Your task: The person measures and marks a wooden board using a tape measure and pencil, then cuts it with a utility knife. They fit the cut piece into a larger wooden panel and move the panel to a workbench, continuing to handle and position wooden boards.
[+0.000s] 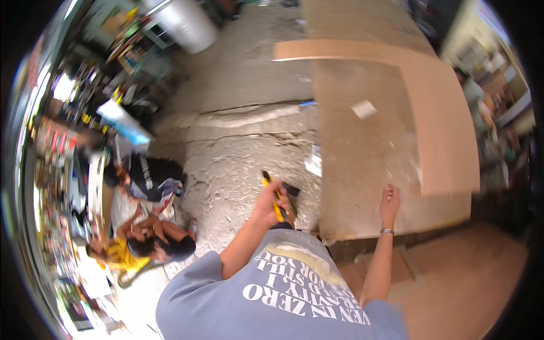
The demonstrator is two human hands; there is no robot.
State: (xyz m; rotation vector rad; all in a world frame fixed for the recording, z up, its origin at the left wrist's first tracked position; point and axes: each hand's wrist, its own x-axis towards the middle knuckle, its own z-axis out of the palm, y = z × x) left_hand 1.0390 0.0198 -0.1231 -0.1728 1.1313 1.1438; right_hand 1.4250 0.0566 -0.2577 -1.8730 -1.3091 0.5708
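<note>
My left hand (267, 205) is wrapped round a yellow and black utility knife (279, 211), held in front of my body beside the table's left edge. The knife's black end points up and away from me. Over the near part of the brown table (362, 164) is my right hand (390, 195), its fingers curled together. Whatever lies inside that hand, if anything, cannot be made out. Farther along the tabletop lies a large L-shaped brown board (442, 124), its long side to the right of my right hand. A small pale square piece (364, 109) rests inside its angle.
Rough concrete floor (238, 158) with cracks and scattered bits runs left of the table. Two people, one in black (150, 177) and one in yellow (122, 249), sit low at the left by crowded shelves. A white drum (184, 25) stands at the far left.
</note>
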